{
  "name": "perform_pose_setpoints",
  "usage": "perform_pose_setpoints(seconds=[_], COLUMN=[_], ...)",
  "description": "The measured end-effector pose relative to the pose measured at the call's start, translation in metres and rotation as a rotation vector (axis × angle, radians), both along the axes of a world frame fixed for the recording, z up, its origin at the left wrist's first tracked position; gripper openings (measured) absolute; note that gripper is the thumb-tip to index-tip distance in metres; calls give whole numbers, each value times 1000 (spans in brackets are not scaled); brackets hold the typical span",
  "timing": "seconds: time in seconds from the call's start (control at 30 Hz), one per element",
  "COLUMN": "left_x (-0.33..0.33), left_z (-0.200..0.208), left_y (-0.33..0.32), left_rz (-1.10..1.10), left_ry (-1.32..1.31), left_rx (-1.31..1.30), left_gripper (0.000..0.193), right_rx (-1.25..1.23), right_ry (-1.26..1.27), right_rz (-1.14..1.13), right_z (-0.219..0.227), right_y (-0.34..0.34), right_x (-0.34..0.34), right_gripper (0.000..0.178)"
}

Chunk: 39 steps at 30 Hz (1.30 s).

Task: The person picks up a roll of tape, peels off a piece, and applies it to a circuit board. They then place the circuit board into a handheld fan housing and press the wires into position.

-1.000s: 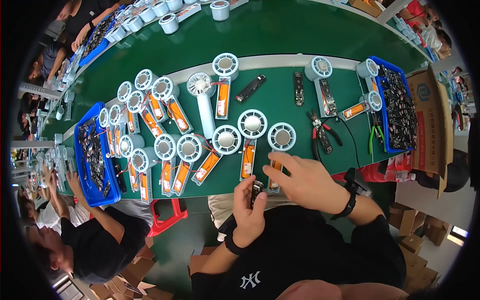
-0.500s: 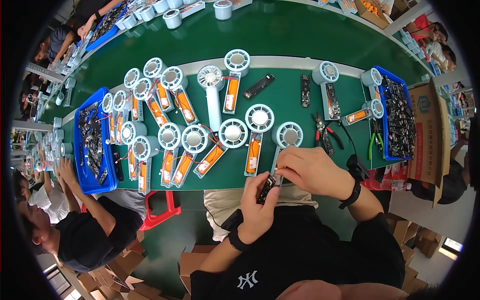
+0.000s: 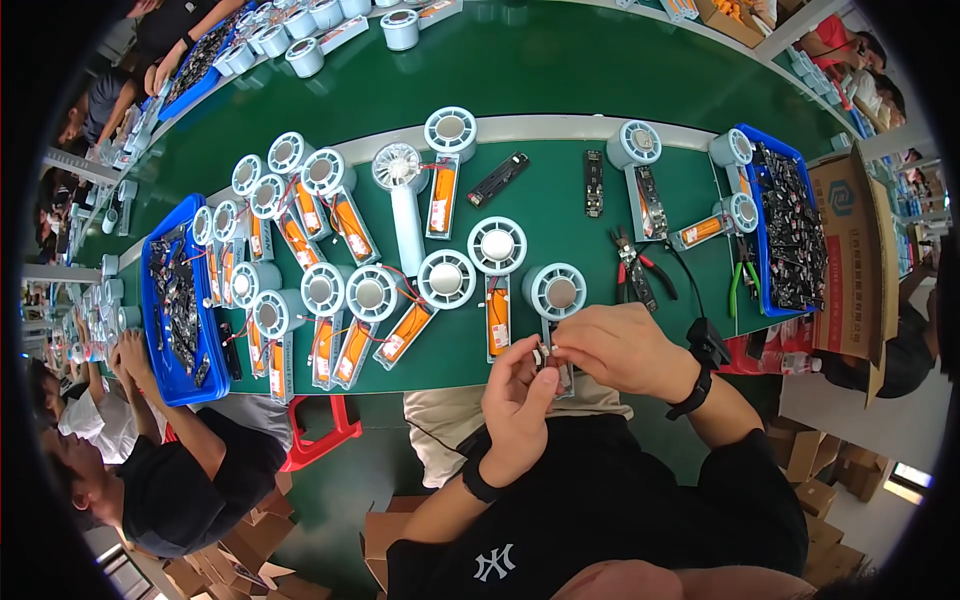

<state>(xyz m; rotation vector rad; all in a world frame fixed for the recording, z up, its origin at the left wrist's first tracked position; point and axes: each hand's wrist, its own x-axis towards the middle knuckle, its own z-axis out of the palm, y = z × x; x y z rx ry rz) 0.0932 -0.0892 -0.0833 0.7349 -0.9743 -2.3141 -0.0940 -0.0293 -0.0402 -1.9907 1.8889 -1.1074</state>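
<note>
Factory assembly line, green workbenches (image 3: pixel 560 70), blue parts bins (image 3: pixel 215 375), rows of handheld fans (image 3: pixel 365 292)

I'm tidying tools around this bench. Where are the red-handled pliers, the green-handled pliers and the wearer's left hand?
Red-handled pliers (image 3: pixel 628 253): head view, near the pivot.
Green-handled pliers (image 3: pixel 737 284): head view, on the left handle.
Left hand (image 3: pixel 516 410): head view, on its middle.

The fan housings (image 3: pixel 408 230) are moulded in pale blue, with grilles (image 3: pixel 470 279) patterned in radial spokes around silver discs (image 3: pixel 447 279); orange is shown by the battery packs (image 3: pixel 408 333). Green is carried by the tabletop (image 3: pixel 560 220), solid blue by the left tray (image 3: pixel 214 368). The circuit boards (image 3: pixel 594 185) are coloured black, the pliers (image 3: pixel 627 252) handled in red and black. The black shirt (image 3: pixel 610 470) is marked with a white emblem (image 3: pixel 494 564). The small held part (image 3: pixel 541 354), largely covered, seems to be dark, touched with white.
</note>
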Motion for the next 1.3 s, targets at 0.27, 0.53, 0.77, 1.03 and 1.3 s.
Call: perform_pose_setpoints(seconds=[0.27, 0.53, 0.77, 1.03, 1.3], left_x=[1, 7, 6, 7, 15], left_z=[2, 0, 5, 8, 18], left_y=[-13, -21, -20, -27, -45], left_rz=[-14, -23, -29, -40, -198], left_ry=[-116, -134, -76, -238, -373], left_rx=[-243, -202, -125, -449, -625], left_gripper=[45, 45, 44, 40, 36], right_rx=[-56, -118, -143, -162, -163], right_ry=[108, 115, 158, 349, 390], right_rz=[16, -5, 14, 0, 63], right_z=[-1, -8, -7, -8, -8], right_y=[0, -6, -6, -1, -2], right_x=[3, 9, 10, 14, 12], right_gripper=[21, 21, 28, 26, 28])
